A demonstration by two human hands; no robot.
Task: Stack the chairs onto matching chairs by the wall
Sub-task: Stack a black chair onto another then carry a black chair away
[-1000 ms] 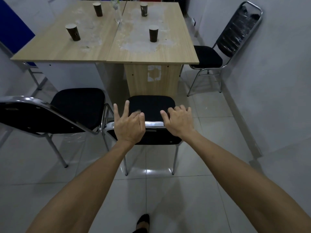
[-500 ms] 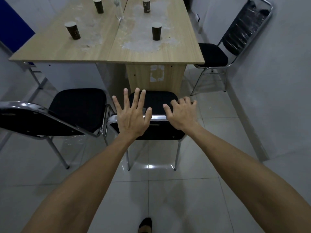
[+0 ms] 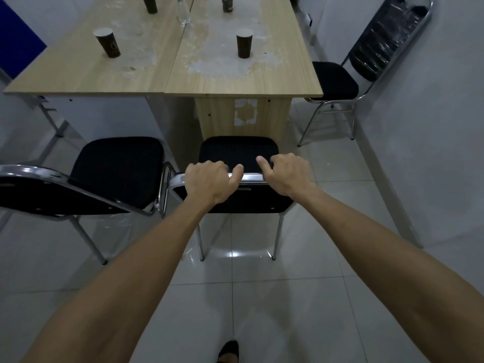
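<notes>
left hand [image 3: 209, 180] curled over middle chair [image 3: 237, 150] backrest; right hand [image 3: 286, 172] likewise, fingertips apparently hidden

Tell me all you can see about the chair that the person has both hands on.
The held chair has a black padded seat, a black backrest and a shiny metal tube frame with thin legs. It stands upright on the pale tiled floor, its seat facing the wooden table and tucked up to the table's end. The left hand and right hand curl over the chrome top rail of its back. A matching chair stands close at its left; whether their frames touch is unclear.
</notes>
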